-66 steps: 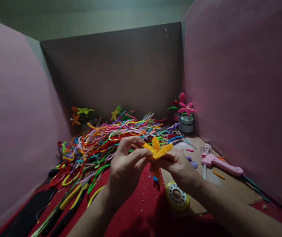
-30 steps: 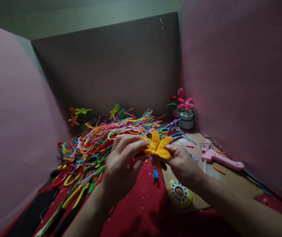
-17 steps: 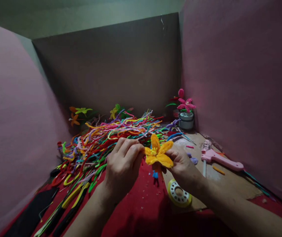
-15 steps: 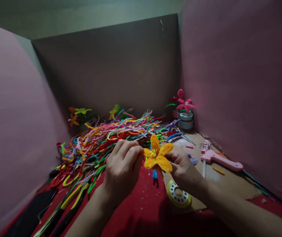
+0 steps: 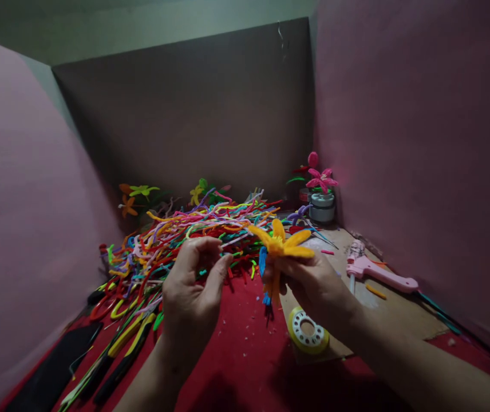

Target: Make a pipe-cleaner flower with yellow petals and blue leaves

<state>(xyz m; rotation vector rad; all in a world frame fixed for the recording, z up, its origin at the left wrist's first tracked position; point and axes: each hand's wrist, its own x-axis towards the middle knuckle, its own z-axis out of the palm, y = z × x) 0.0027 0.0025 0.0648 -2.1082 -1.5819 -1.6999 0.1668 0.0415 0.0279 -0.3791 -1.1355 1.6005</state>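
An orange pipe-cleaner flower [image 5: 277, 245] with a yellow centre is held up before me, its face tilted upward. My right hand [image 5: 307, 280] grips it from below, fingers closed under the petals. Blue fuzzy pieces [image 5: 263, 262] show beside those fingers; whether they join the flower I cannot tell. To the left, apart from the flower, my left hand [image 5: 197, 286] has its thumb and forefinger spread with a gap between them. Behind it lies a heap of many-coloured pipe cleaners [image 5: 210, 220].
A pink glue gun [image 5: 380, 273] and a yellow tape roll [image 5: 308, 331] lie on cardboard [image 5: 399, 320] at right. Yellow-black pliers [image 5: 125, 349] and a black flat object [image 5: 56, 366] are at left. Pink flowers stand in a grey pot [image 5: 322, 207] at the back. Walls enclose the red surface.
My left hand has let go of the petal and drawn back to the left, opening its fingers. The flower has tipped from facing me to facing upward in my right hand.
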